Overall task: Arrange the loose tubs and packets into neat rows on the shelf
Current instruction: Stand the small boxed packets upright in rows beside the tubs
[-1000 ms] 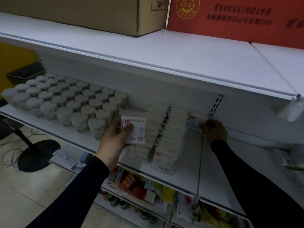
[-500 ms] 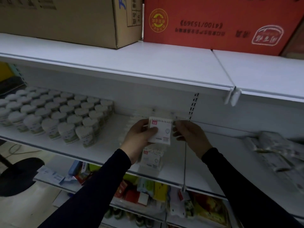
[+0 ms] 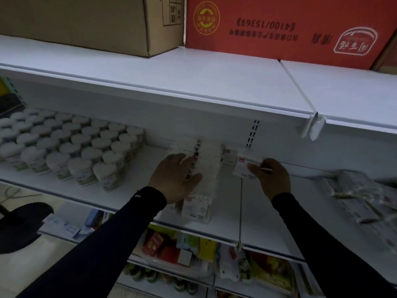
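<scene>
A small white packet [image 3: 245, 167] with a red label is pinched at its right edge by the right hand [image 3: 270, 177], the grip closed on it between thumb and fingers. It is held upright just to the right of the packet row [image 3: 202, 168], probably so that it can be stood in line as a new row beside the others. The left hand [image 3: 174, 177] is laid on the left side of the packet row with fingers spread and fairly straight, so this grip is apart; the row is likely being steadied or pressed square. To the left of the packet row, on the same shelf [image 3: 139, 190], white-lidded tubs [image 3: 71, 151] are already set in rows. Far right of the packet row, loose clear packets [image 3: 363, 196] are blurred and cannot be identified. The fingertips behind the held packet are hidden, and its print cannot be read.
</scene>
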`<action>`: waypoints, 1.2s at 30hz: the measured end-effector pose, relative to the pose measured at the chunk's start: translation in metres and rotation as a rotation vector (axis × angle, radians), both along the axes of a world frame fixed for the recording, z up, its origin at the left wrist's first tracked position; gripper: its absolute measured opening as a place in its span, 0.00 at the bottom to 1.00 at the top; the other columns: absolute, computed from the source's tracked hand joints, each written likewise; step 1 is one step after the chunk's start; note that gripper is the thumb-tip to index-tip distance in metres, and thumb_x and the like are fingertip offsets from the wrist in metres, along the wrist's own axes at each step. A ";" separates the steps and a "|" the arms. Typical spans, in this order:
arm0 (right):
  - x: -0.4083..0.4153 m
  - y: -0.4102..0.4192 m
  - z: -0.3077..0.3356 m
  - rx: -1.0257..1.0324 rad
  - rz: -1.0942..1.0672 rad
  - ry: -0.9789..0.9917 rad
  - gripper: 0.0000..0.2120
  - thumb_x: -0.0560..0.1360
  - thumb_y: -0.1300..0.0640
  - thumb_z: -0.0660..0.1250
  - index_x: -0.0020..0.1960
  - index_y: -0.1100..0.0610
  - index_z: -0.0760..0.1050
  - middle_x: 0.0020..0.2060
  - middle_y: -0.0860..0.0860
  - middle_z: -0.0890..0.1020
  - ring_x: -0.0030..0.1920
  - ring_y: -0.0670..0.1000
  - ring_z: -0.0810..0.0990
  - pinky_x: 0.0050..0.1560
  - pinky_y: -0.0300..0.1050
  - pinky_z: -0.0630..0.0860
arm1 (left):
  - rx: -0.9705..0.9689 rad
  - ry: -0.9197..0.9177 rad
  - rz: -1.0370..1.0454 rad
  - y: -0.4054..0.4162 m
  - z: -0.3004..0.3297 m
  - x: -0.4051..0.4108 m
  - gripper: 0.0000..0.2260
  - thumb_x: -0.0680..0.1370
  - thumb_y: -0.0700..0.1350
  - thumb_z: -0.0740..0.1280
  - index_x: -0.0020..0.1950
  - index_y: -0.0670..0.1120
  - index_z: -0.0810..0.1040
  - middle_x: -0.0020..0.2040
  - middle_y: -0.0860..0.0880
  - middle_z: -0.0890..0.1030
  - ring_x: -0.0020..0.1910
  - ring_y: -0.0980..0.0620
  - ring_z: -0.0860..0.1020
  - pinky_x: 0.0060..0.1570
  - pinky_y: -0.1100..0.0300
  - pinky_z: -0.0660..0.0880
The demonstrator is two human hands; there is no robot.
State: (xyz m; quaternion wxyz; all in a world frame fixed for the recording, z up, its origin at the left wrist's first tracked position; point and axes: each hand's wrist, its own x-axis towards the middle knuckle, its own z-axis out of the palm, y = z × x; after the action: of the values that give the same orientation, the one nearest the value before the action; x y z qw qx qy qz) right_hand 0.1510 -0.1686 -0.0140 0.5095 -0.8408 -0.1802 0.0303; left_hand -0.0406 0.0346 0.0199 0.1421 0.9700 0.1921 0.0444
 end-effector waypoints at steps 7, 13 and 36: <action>0.024 0.029 -0.028 -0.105 0.025 -0.003 0.19 0.72 0.49 0.73 0.43 0.65 0.73 0.39 0.61 0.79 0.42 0.59 0.77 0.39 0.45 0.68 | 0.130 0.202 -0.008 0.020 -0.024 0.005 0.35 0.77 0.71 0.40 0.80 0.55 0.48 0.80 0.47 0.49 0.78 0.45 0.48 0.76 0.46 0.44; 0.033 0.052 -0.033 -0.127 0.004 0.021 0.17 0.72 0.50 0.73 0.49 0.62 0.73 0.42 0.55 0.76 0.42 0.52 0.73 0.39 0.41 0.65 | 0.131 0.176 -0.011 0.021 -0.029 0.006 0.41 0.70 0.73 0.32 0.79 0.56 0.49 0.80 0.47 0.51 0.78 0.45 0.49 0.76 0.46 0.46; 0.014 0.018 -0.017 -0.099 -0.019 -0.036 0.22 0.73 0.47 0.71 0.62 0.57 0.74 0.58 0.55 0.78 0.55 0.52 0.78 0.52 0.40 0.71 | 0.082 0.021 -0.105 0.018 -0.010 0.008 0.41 0.72 0.71 0.38 0.79 0.51 0.56 0.79 0.48 0.56 0.77 0.48 0.53 0.76 0.53 0.45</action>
State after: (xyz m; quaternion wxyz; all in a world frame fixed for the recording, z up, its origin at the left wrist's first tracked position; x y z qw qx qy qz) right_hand 0.1655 -0.1504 -0.0312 0.4641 -0.8671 -0.1797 0.0191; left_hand -0.0325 0.0526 0.0099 0.1022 0.9842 0.1402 0.0345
